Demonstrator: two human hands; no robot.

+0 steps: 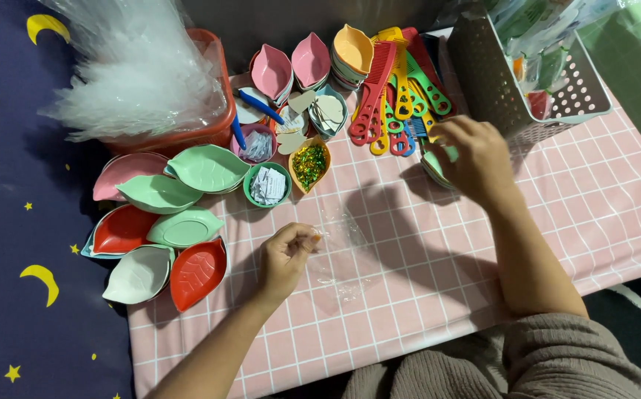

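My left hand (285, 257) rests on the pink checked table (572, 214) and pinches the edge of a clear plastic bag (339, 255) that lies flat in front of me. My right hand (472, 159) reaches over a stack of green leaf-shaped dishes (433, 164) just below a pile of coloured plastic combs (398, 96); its fingers curl down on the stack, and I cannot tell whether they grip anything.
Leaf-shaped dishes in green, red, white and pink (161, 233) crowd the left. Small bowls hold paper slips (267, 185), gold-green sequins (309, 164) and wooden hearts (326, 111). A red basket of clear bags (150, 81) stands back left, a grey perforated basket (527, 74) back right.
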